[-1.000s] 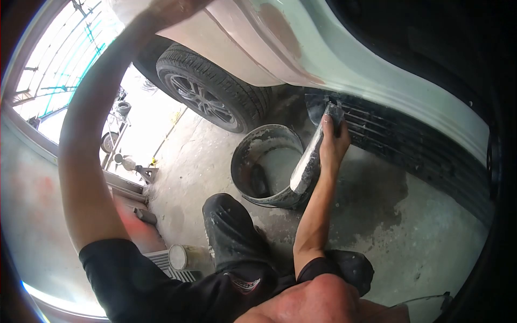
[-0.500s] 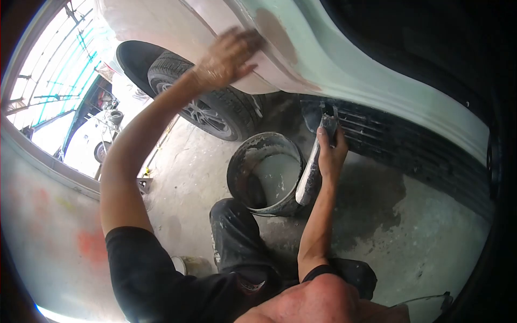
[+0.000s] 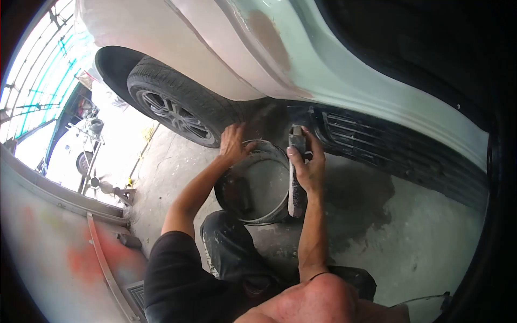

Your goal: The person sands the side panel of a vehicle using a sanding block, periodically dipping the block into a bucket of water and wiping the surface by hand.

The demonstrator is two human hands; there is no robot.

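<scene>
My left hand (image 3: 235, 144) is over the far rim of a round bucket (image 3: 286, 204) of cloudy water, thumb apart from the fingers and nothing visible in it. A dark shape shows in the water at the bucket's left side. My right hand (image 3: 311, 168) grips a long, narrow sanding board (image 3: 293, 195), held roughly upright beside the bucket's right rim. Above are the pale car body (image 3: 221, 54) and a brownish patch (image 3: 269, 39) on its panel.
A car wheel (image 3: 172, 110) stands beyond the bucket. The dark slotted side step (image 3: 371, 142) runs to the right. At the left are a metal stand (image 3: 125, 195) and a pale panel with red marks (image 3: 89, 253). The concrete floor (image 3: 161, 167) has wet stains.
My left hand has come down from the car panel to the bucket. My right hand and the board have shifted slightly left and down. The view has also shifted.
</scene>
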